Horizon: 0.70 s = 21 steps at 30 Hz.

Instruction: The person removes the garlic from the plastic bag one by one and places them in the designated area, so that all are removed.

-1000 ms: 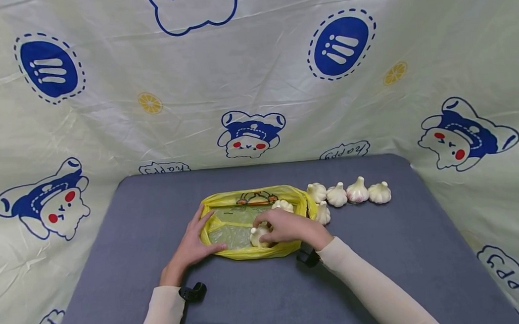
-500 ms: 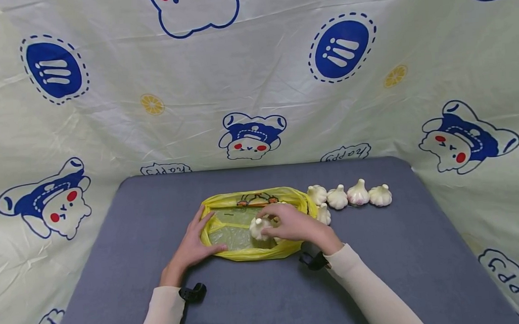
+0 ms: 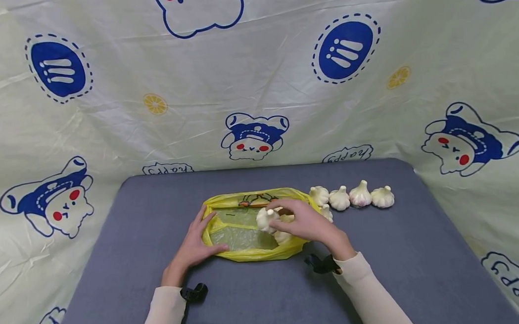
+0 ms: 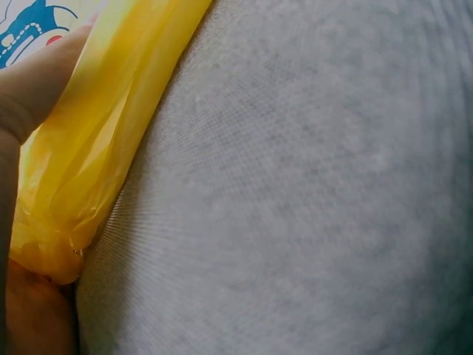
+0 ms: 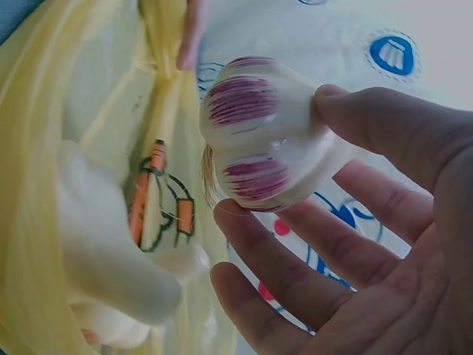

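Observation:
A yellow plastic bag [image 3: 258, 255] lies on its base with its mouth spread wide. My left hand [image 3: 195, 245] holds its left end, thumb and fingers set apart over the rim; in the left wrist view, yellow plastic covers part of that hand. Above the bag's mouth, my right hand [image 3: 308, 223] pinches a white garlic bulb [image 3: 266, 220] between thumb and fingers. The right wrist view shows purple streaks on this garlic bulb [image 5: 251, 140] and its stringy roots. Other garlic bulbs [image 3: 282, 237] sit in the bag's right half, partly hidden by my right hand.
Against the bag's right end stands a garlic bulb [image 3: 326, 212]. Behind it, a row of several garlic bulbs [image 3: 339, 198] runs rightward across the grey-blue table [image 3: 250, 301]. A printed cloth [image 3: 186, 132] hangs behind the table.
My right hand has lifted the garlic bulb up from inside the bag and drawn it slightly back and right. My left hand keeps its place on the bag.

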Each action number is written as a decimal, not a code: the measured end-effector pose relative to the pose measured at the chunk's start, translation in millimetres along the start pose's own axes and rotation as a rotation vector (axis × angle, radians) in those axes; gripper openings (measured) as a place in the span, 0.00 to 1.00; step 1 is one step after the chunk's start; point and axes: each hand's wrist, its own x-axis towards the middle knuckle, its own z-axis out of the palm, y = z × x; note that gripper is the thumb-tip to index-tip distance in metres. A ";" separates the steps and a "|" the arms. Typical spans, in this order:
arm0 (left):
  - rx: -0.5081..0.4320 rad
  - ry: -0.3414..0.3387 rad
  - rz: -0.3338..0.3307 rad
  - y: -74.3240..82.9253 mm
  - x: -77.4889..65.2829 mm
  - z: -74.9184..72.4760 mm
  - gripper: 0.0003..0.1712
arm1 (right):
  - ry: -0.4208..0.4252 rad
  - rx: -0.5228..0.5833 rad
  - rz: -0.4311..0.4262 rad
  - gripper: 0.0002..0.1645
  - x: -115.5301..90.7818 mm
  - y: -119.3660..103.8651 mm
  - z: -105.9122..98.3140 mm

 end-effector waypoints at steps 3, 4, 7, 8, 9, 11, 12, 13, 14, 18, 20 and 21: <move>-0.002 0.002 0.006 0.6 0.9 0.9 0.60 | 0.053 0.027 0.008 0.23 -6.8 0.2 -5.3; -0.001 0.003 0.008 0.8 1.1 1.0 0.60 | 0.069 0.039 0.008 0.23 -8.9 0.9 -6.7; 0.002 0.005 0.010 1.3 1.2 1.0 0.60 | 0.108 0.065 0.020 0.23 -16.1 2.0 -11.9; 0.004 0.006 0.009 1.5 1.0 0.9 0.60 | 0.118 0.072 0.030 0.23 -18.3 2.3 -13.5; 0.008 0.007 0.009 1.2 1.1 1.0 0.60 | 0.128 0.079 0.036 0.24 -20.8 2.5 -15.4; 0.013 0.010 0.007 1.0 0.9 0.9 0.61 | 0.150 0.085 0.047 0.24 -25.8 4.2 -18.7; 0.013 0.011 0.006 1.1 0.7 0.7 0.61 | 0.159 0.087 0.053 0.24 -28.5 5.0 -20.3; 0.011 0.010 0.005 1.1 0.6 0.6 0.61 | 0.173 0.090 0.058 0.25 -31.6 6.2 -22.0; 0.010 0.009 0.004 1.1 0.5 0.6 0.60 | 0.186 0.092 0.063 0.25 -34.8 7.5 -23.7; 0.005 0.006 0.002 1.6 -0.1 0.8 0.60 | 0.238 0.109 0.080 0.24 -48.4 14.5 -30.4; 0.010 0.007 0.001 1.5 0.4 0.8 0.59 | 0.262 0.109 0.085 0.24 -54.5 19.2 -33.6; 0.013 0.009 0.002 1.2 0.7 0.9 0.59 | 0.273 0.107 0.091 0.24 -57.5 21.6 -35.1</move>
